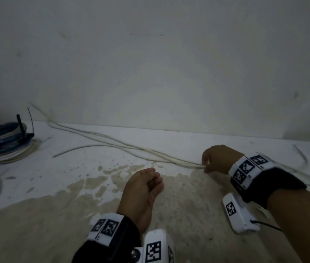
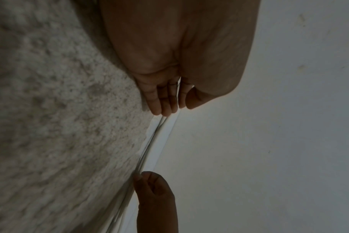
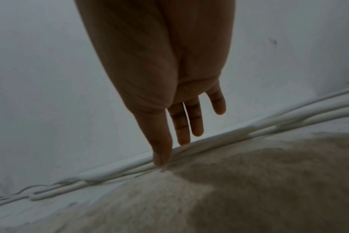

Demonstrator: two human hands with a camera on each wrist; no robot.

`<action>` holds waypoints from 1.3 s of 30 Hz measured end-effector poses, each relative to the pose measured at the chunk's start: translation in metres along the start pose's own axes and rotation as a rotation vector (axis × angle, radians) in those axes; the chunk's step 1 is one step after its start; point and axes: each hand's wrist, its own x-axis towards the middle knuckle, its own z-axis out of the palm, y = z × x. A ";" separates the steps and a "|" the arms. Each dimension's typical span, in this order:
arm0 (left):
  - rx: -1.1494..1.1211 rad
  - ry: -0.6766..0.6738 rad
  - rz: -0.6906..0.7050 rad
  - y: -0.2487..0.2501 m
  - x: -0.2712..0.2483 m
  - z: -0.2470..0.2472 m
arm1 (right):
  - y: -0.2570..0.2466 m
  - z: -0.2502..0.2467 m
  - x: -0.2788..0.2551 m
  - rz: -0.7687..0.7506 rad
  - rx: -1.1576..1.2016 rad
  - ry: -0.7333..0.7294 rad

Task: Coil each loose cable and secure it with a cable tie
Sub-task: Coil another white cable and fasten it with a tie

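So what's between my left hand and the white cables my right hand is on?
Only bare floor, patchy and worn, separates the left hand from the white cables that the right hand pinches; the head view shows it.

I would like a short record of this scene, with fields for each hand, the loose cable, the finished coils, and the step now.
right hand: pinches the white cable strands at the fingertips
left hand: loosely curled, holds nothing
white cable: loose, lies in long strands on the floor toward the wall
coiled cables: stacked at far left, black cable ties stick up
floor: white paint worn off, bare patch near the hands
step: cable gathered, not yet coiled
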 end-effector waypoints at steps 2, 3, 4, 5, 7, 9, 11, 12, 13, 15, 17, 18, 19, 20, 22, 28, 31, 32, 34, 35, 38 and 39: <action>-0.004 0.002 -0.002 0.000 0.000 -0.001 | 0.002 0.001 0.002 -0.032 -0.042 0.017; -0.005 0.000 -0.001 0.000 0.000 0.000 | 0.003 0.000 0.002 -0.041 -0.053 0.044; -0.005 -0.001 0.001 0.000 0.000 -0.001 | 0.005 -0.003 0.001 -0.052 -0.043 0.105; -0.004 -0.003 0.004 0.000 0.000 -0.001 | 0.009 -0.008 -0.001 -0.063 0.005 0.203; -0.002 -0.004 0.006 0.000 0.000 -0.001 | 0.016 -0.023 -0.004 -0.090 0.162 0.445; -0.004 0.002 0.008 0.001 0.000 -0.001 | 0.023 -0.044 -0.009 -0.117 0.285 0.693; -0.009 0.008 0.011 0.001 -0.002 -0.001 | 0.027 -0.067 -0.017 -0.166 0.299 0.921; -0.015 0.011 0.015 0.001 -0.003 -0.001 | 0.027 -0.079 -0.022 -0.192 0.274 1.003; -0.021 0.014 0.021 0.001 -0.003 -0.001 | 0.027 -0.091 -0.030 -0.223 0.246 1.071; 0.000 0.046 0.056 0.002 -0.004 -0.001 | 0.024 -0.114 -0.047 -0.304 0.205 1.175; 0.154 0.148 0.189 0.009 -0.004 -0.002 | 0.018 -0.134 -0.065 -0.397 0.168 1.240; 0.264 0.211 0.282 0.015 -0.004 -0.002 | 0.015 -0.141 -0.074 -0.436 0.151 1.259; 0.364 0.264 0.375 0.021 -0.005 -0.003 | 0.012 -0.147 -0.082 -0.469 0.140 1.269; 0.455 0.289 0.462 0.027 -0.006 -0.005 | 0.008 -0.151 -0.088 -0.496 0.138 1.279; 0.657 0.257 0.654 0.038 -0.008 -0.003 | 0.004 -0.158 -0.102 -0.540 0.149 1.317; 1.111 0.018 0.877 0.063 -0.007 0.015 | 0.009 -0.164 -0.129 -0.496 0.312 1.404; 1.020 -0.083 0.944 0.063 -0.021 0.025 | 0.023 -0.160 -0.130 -0.362 0.401 1.404; 0.962 -0.073 0.965 0.065 -0.027 0.029 | 0.029 -0.157 -0.129 -0.305 0.439 1.379; 0.787 -0.054 0.972 0.069 -0.035 0.038 | 0.039 -0.145 -0.126 -0.220 0.473 1.275; 0.678 -0.042 0.946 0.072 -0.036 0.042 | 0.043 -0.137 -0.124 -0.190 0.455 1.197; 0.397 -0.031 0.833 0.083 -0.040 0.051 | 0.054 -0.111 -0.119 -0.106 0.454 0.903; 0.369 -0.050 0.795 0.087 -0.041 0.052 | 0.056 -0.105 -0.119 -0.072 0.501 0.818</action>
